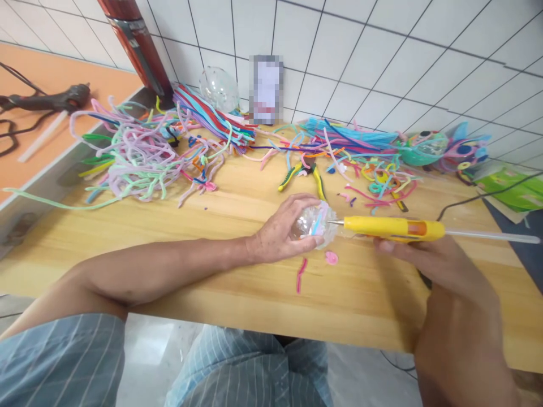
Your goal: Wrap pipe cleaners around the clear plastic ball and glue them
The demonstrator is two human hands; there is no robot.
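Observation:
My left hand (280, 226) is closed around a clear plastic ball (303, 223) with pink and blue pieces on its side. In my right hand (436, 254) is a yellow hot glue gun (390, 227), a clear glue stick (492, 234) jutting from its back end. The gun's metal tip points left and meets the ball's right side, though I cannot tell whether it touches. Just below the ball, a pink coiled disc (331, 258) and a short dark pink pipe cleaner piece (301, 276) lie on the wooden table (212, 282).
Tangled pastel pipe cleaners (144, 150) lie at the left, with bundled ones (216, 118) behind. Yellow-handled pliers (303, 174) lie beyond my left hand. A phone (266, 90) leans on the tiled wall. A decorated green ball (424, 148) sits back right; a black glue gun (55, 100) is far left.

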